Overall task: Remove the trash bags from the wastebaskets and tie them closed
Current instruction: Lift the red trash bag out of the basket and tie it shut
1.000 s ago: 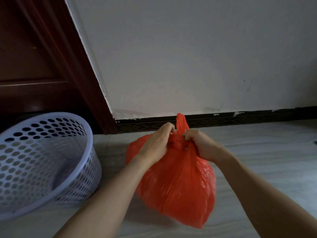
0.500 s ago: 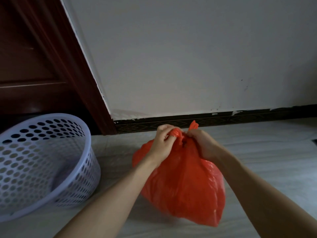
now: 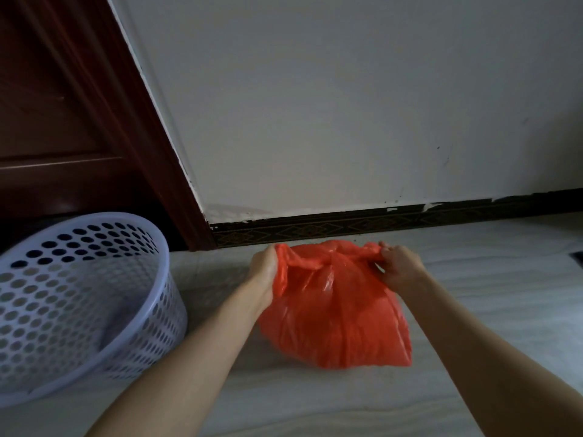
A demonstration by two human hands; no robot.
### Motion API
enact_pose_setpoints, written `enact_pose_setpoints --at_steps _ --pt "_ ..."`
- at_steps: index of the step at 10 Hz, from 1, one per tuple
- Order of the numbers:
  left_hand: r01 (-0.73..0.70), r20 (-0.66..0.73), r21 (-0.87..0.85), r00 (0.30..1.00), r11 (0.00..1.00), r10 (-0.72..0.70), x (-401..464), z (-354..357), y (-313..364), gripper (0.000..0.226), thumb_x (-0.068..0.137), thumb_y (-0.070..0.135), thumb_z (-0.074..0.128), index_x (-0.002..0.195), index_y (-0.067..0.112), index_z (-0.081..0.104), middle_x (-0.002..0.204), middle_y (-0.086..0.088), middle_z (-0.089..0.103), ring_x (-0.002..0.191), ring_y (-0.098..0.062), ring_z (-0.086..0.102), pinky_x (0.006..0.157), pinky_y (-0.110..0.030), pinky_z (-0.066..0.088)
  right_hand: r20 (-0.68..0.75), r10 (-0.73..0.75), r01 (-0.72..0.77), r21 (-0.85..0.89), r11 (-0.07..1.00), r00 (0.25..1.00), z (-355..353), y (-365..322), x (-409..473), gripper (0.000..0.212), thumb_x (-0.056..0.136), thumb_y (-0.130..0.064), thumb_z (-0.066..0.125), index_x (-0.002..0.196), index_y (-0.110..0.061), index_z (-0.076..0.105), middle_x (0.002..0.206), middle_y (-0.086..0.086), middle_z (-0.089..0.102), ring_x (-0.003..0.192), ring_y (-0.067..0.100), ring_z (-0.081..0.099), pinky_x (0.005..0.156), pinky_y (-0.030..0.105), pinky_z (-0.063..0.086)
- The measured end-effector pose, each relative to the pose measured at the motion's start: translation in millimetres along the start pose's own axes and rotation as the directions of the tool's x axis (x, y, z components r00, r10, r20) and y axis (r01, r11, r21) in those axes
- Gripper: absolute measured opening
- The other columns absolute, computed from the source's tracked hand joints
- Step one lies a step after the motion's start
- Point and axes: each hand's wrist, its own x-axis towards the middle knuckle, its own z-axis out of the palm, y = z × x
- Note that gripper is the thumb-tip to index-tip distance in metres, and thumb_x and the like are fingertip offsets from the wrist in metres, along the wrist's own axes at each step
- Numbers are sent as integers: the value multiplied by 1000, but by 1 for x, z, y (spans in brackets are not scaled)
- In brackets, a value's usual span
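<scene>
A full red plastic trash bag [image 3: 337,320] sits on the pale floor in the middle of the view. My left hand [image 3: 263,272] grips the bag's left top flap, and my right hand [image 3: 399,266] grips the right top flap. The two flaps are stretched apart, with a bunched twist of plastic between them at the bag's top. A pale perforated plastic wastebasket [image 3: 94,310] stands to the left, with no bag in it.
A dark wooden door and frame [image 3: 94,121] rise behind the wastebasket. A white wall [image 3: 347,105] with a dark patterned baseboard [image 3: 362,223] runs just behind the bag. A small dark object [image 3: 577,257] lies at the right edge of the floor.
My hands were together at the bag's top a second ago. They have since pulled apart sideways, drawing the two flaps out flat and lowering the bag's top.
</scene>
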Motion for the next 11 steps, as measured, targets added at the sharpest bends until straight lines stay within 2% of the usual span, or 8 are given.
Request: enact_pose_setpoints --at_steps 2,4,6,7,8,9,10,11 --pt "259 -128 -129 953 957 -275 10 -30 -9 38 90 14 38 52 15 44 22 3 40 23 -9 41 31 -7 31 -214 106 -111 -13 994 971 -21 7 5 39 90 0 43 129 1 47 74 8 49 65 18 50 92 41 48" --pt "350 110 -128 935 928 -337 22 -44 -1 33 88 24 39 70 3 57 57 -13 60 56 -21 54 43 -16 45 -158 -66 55 -77 996 985 -14 16 -8 29 93 2 39 117 1 55 88 11 55 80 22 54 85 37 48" --pt "304 351 -514 928 802 -127 22 -37 11 42 63 5 35 98 -12 53 97 -26 63 87 -34 64 74 -45 58 -47 -84 80 -80 994 995 -11 14 -4 22 94 1 35 99 -9 55 75 8 52 68 18 50 66 29 43" --pt "101 200 -289 979 952 -43 14 -4 -3 19 48 9 45 64 5 52 63 -9 57 54 -18 58 53 -24 52 -25 -46 45 -44 998 999 -14 19 0 22 94 -1 35 103 -9 54 79 9 54 73 20 52 72 32 45" --pt "-164 124 395 984 904 124 16 12 -23 43 31 36 59 67 13 66 81 -10 69 78 -27 62 72 -35 52 -14 -42 41 -32 999 999 -13 20 -1 21 95 -2 36 104 -8 54 83 10 55 77 21 53 80 36 46" --pt "-408 277 799 901 442 333 17 18 -30 51 63 41 67 106 15 65 121 -8 58 116 -30 50 101 -42 41 -14 -36 36 -4 999 999 -16 20 -2 21 95 -2 35 103 -8 54 80 10 54 73 21 53 71 32 46" --pt "-632 359 646 747 429 560 12 23 -30 23 92 21 52 98 5 67 103 -13 67 99 -25 62 84 -29 45 -6 -21 21 18 1000 1000 -18 18 -3 21 95 -2 35 102 -8 54 80 10 55 72 21 55 70 32 47" --pt "-595 223 399 801 698 555 7 33 -26 25 95 11 44 86 4 67 87 -12 71 76 -5 64 71 -13 45 26 13 -11 -61 998 1000 -17 19 -6 22 95 -2 34 100 -10 53 80 8 56 71 19 55 67 31 47"
